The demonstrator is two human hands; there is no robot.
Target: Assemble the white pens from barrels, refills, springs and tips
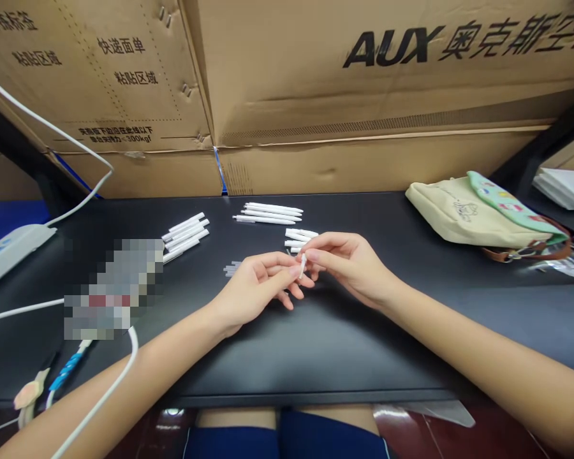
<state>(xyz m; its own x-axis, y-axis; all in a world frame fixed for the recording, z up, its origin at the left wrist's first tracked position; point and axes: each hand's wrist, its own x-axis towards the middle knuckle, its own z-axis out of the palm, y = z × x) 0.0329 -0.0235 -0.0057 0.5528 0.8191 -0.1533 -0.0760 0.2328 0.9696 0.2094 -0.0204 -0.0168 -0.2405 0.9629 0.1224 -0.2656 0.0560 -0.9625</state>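
Above the middle of the black table, my left hand (253, 287) and my right hand (356, 264) meet, fingertips closed. Between them is a small white pen part (303, 262), pinched by thumbs and forefingers; its far end is partly hidden. Just behind my right fingers lie several short white pen pieces (296, 234), some covered by the hand. Further back, several slim white pens (272, 209) lie side by side. To the left is a row of white pen barrels (186, 233). Small translucent tubes (231, 269) rest beside my left hand.
A cream and green pouch (459, 217) lies at the right. On the left are a white power strip (16, 252), a pixelated object (119, 287) and a white cable (129, 360) crossing over my left forearm. Large cardboard boxes (339, 108) stand along the back edge.
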